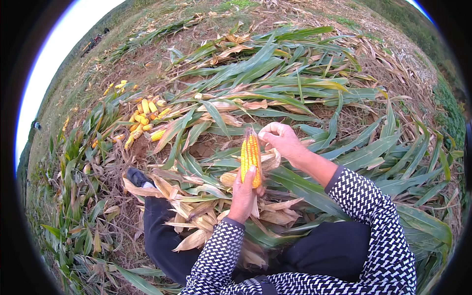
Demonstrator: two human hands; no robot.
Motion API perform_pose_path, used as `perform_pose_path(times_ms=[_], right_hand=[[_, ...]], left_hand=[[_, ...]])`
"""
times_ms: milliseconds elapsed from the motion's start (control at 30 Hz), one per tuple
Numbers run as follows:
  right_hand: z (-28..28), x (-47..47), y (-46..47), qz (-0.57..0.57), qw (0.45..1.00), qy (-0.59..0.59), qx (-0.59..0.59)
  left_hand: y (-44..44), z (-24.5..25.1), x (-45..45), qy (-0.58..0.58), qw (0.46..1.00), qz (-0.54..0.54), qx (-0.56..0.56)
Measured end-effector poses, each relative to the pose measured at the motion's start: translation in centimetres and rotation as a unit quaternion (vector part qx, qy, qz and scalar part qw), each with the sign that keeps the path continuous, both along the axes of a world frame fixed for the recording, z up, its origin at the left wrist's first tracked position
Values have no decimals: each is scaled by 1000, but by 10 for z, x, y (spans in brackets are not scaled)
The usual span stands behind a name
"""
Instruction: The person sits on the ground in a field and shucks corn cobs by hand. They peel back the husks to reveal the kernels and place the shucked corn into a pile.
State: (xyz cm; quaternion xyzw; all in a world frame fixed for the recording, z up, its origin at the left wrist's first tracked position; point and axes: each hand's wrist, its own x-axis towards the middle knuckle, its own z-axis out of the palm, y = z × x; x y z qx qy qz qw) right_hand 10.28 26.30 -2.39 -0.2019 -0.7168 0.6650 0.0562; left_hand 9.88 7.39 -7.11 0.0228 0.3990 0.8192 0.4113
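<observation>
An ear of yellow corn (pixel 250 156) stands nearly upright in my left hand (pixel 242 193), which grips its lower part with the thumb across the kernels. Brown silk shows at the tip of the ear. Beside the upper right of the ear is my right hand (pixel 281 139), its thumb and forefinger brought together near the tip; whether they pinch a bit of husk or silk cannot be told. Pale peeled husk (pixel 272 159) hangs behind the ear, below my right hand. Dry husks (pixel 199 221) lie over and between my legs.
A pile of husked corn ears (pixel 143 114) lies on the soil at the upper left. Cut green corn stalks and leaves (pixel 250 70) spread ahead and to the right. My shoe (pixel 136 177) rests at the left among dry husks. More stalks (pixel 70 184) lie at the far left.
</observation>
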Motion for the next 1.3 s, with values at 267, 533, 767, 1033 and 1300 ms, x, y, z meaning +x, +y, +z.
perform_pose_path(times_ms=[267,533,767,1033,1300], right_hand=[[9,0,13,61,996,-33,-54],[25,26,4,261,965,-9,-11],[31,28,-21,283,953,4,-104],[-8,14,-29,137,975,-110,-137],[-13,21,-20,198,967,-74,-144]], left_hand=[[-5,-9,0,108,991,-27,-79],[-14,-1,-8,-151,988,37,-5],[-48,-18,-32,-168,984,47,39],[-27,-13,4,24,999,2,-45],[-19,-6,7,55,995,22,-86]])
